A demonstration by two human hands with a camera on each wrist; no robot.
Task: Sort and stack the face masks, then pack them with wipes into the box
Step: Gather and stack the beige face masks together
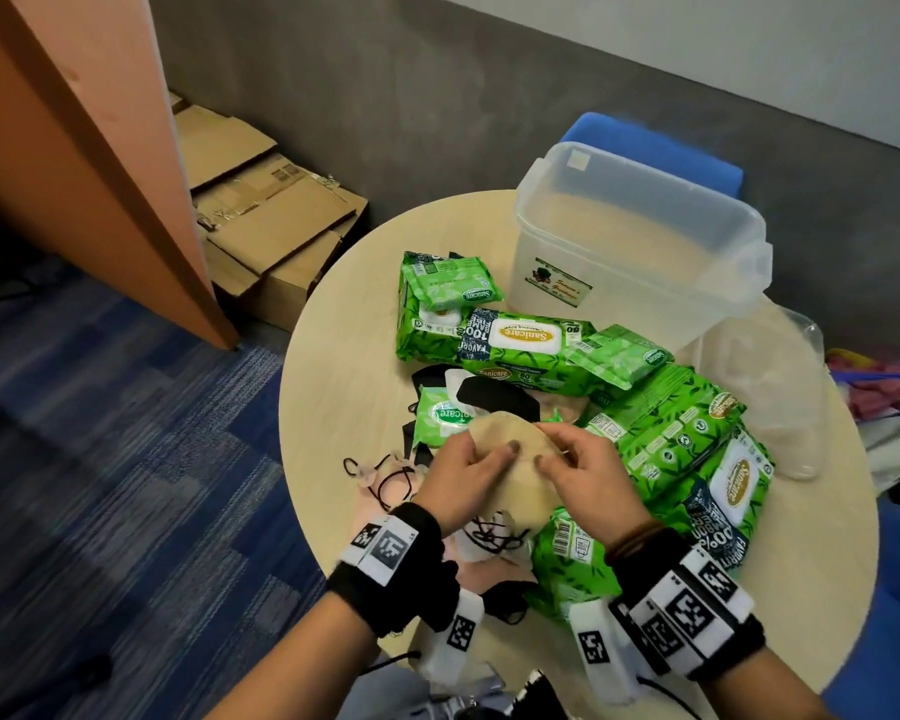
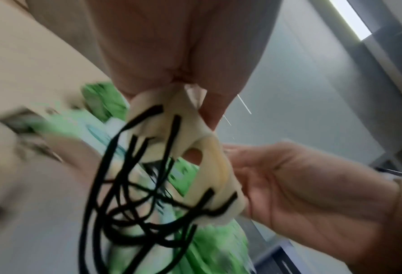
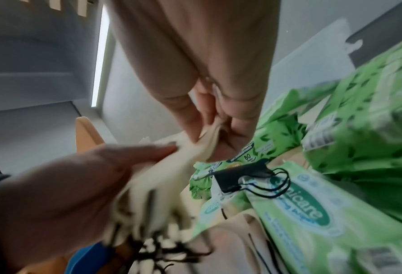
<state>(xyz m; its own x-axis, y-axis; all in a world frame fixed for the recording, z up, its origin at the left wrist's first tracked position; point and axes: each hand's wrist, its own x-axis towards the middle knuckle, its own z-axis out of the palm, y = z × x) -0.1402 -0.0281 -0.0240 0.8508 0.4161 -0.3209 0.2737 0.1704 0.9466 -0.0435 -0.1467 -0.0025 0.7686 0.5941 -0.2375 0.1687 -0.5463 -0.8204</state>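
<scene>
Masks [image 1: 520,459]: beige bunch held above near-centre of table [image 1: 333,366]; left hand [image 1: 463,475] and right hand [image 1: 578,470] both pinch it; wipes [image 1: 510,340] far and right; box [image 1: 640,236] far, empty; black mask [image 1: 484,394] just beyond the hands. Left wrist view: fingers [image 2: 218,103] nip the beige edge, black loops [image 2: 129,194] tangled below. Right wrist view: thumb and fingers [image 3: 188,118] pinch the same bunch. Step, judged: sorting and squaring. Next: align edges, free the loops, set down as a stack.
</scene>
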